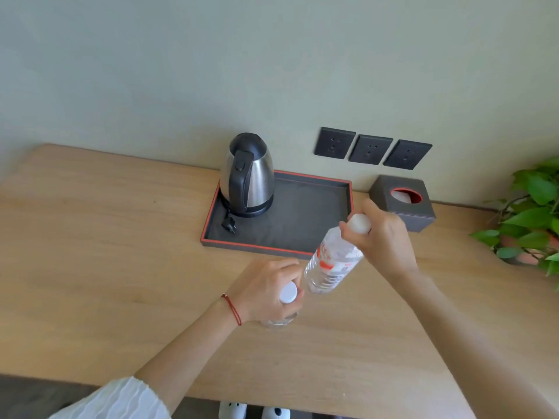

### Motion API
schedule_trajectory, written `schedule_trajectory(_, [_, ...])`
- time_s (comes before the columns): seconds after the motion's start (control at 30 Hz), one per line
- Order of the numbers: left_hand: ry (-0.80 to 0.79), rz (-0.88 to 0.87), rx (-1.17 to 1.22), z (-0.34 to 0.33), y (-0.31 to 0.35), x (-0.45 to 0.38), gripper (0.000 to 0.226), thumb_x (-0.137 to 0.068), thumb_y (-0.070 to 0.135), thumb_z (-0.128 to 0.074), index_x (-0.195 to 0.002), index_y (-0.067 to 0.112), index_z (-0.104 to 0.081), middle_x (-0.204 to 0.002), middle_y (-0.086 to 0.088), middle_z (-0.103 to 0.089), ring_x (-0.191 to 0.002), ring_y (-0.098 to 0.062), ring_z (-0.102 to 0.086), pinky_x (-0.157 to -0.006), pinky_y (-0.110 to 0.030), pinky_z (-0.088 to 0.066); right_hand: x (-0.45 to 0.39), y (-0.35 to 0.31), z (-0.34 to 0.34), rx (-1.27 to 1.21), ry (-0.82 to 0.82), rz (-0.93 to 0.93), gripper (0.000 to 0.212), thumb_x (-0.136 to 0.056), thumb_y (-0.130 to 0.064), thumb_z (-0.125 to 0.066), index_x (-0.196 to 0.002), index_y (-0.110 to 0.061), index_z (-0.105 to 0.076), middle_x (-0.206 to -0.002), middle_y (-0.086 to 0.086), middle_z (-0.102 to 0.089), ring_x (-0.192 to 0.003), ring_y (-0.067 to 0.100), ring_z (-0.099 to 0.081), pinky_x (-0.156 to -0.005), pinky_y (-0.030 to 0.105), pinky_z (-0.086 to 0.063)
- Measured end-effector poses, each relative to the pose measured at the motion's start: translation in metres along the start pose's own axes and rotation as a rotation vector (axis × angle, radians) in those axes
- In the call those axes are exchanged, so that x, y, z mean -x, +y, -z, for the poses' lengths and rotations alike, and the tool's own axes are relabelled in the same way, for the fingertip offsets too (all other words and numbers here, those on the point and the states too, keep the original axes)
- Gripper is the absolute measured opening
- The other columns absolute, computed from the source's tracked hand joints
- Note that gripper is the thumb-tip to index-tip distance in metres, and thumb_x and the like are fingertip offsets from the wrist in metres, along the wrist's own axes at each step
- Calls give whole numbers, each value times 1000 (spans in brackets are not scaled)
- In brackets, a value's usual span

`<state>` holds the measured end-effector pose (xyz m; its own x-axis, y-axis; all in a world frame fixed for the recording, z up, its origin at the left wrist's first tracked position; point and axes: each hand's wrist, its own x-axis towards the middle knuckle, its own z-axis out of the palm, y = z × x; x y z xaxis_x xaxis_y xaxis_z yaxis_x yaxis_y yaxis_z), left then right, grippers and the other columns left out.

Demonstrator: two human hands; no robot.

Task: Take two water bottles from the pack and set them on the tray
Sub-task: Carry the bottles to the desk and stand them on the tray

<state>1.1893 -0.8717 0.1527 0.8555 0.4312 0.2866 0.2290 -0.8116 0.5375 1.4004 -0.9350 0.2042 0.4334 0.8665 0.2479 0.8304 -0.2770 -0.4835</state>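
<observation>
Kettle (247,175) first, at far left of tray (314,220), upright on the dark liner with cord and plug (228,222) trailing toward the tray's front-left corner; right 2 thirds of the liner bare.

Left hand (266,293) next, over the wooden desk (106,252) just short of the tray's front rim, fingers wrapped around the neck of bottle 1 (279,322), white cap showing between thumb and fingers, body mostly hidden beneath the palm. Whether its base touches the desk: cannot tell.

Bottle 2 (331,263) beside it, tilted, base low and near the left hand, cap end high toward the tissue box (403,202). Right hand (384,237) clamped around its neck and cap from above, near the tray's front-right corner. Neither bottle on the tray yet; pack nowhere in view.

Risks, as a judgement: tilted bottle 2 swinging down with its base catching the raised red rim and tipping on landing; 2 bottles knocking together, being so close; bottle 1 set too far left, landing on the plug or nudging the kettle; neck-only grips letting a heavy full bottle pivot or slip.
</observation>
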Motion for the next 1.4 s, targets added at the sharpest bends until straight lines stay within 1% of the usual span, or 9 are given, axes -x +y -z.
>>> schedule_trajectory(0.17, [-16,51,-2,1,0,-1,11,-67,23,-60,-63,15,-54,-63,3,-60,-55,-19,-51,-48,-34,-44,-83,18,-2,21,-57,71,25,-82,-27,-65,-87,-9,-49,-71,10,-60,-65,35,-54,-56,37,-45])
schedule_trajectory(0.27, [-29,60,0,1,1,-2,11,-66,23,-59,-63,14,-54,-63,3,-60,-55,-18,-51,-46,-33,-43,-124,32,-13,61,-126,77,23,-84,-26,-61,-93,-7,-50,-89,18,-64,-78,38,-56,-68,47,-51])
schedule_trajectory(0.4, [-10,74,3,1,1,-2,11,-66,21,-61,-63,12,-55,-63,3,-60,-54,-18,-51,-45,-30,-39,-166,47,-29,131,-191,56,23,-88,-21,-57,-103,-5,-51,-108,23,-57,-96,42,-54,-84,49,-47])
schedule_trajectory(0.5, [-4,82,-2,1,2,0,11,-65,21,-62,-63,14,-54,-62,5,-58,-54,-14,-49,-44,-25,-33,-182,54,-41,177,-182,23,23,-92,-18,-53,-110,-2,-51,-115,26,-51,-101,46,-52,-86,51,-45])
schedule_trajectory(0.57, [0,82,3,0,1,0,12,-64,21,-63,-63,16,-53,-62,6,-57,-54,-12,-48,-44,-23,-32,-189,57,-45,208,-151,-7,24,-94,-16,-50,-113,-1,-50,-117,28,-48,-101,48,-52,-84,52,-45])
schedule_trajectory(0.73, [11,92,15,-2,0,2,11,-66,22,-62,-64,16,-53,-65,5,-59,-56,-15,-52,-44,-32,-42,-201,60,-48,186,-133,-21,20,-94,-9,-46,-112,-2,-52,-116,28,-46,-95,47,-53,-78,48,-45])
schedule_trajectory(1.0, [33,82,44,-2,0,2,11,-69,22,-63,-66,14,-55,-68,5,-61,-58,-17,-55,-46,-36,-46,-212,50,-53,125,-174,63,19,-89,-2,-52,-107,-3,-58,-116,26,-50,-104,43,-50,-86,51,-48])
schedule_trajectory(1.23, [39,201,243,-3,-1,14,21,-68,33,-76,-74,17,-62,-82,8,-68,-73,-10,-67,-59,-36,-54,-208,54,-58,61,-48,-89,21,-87,-4,-52,-108,-5,-57,-114,24,-51,-99,41,-52,-79,42,-45])
schedule_trajectory(1.4, [-96,262,482,6,-4,13,27,-67,25,-83,-86,18,-67,-95,7,-70,-91,-11,-67,-79,-41,-54,-209,57,-56,114,-107,-18,29,-91,-3,-52,-119,-5,-55,-124,24,-50,-115,40,-43,-93,54,-47])
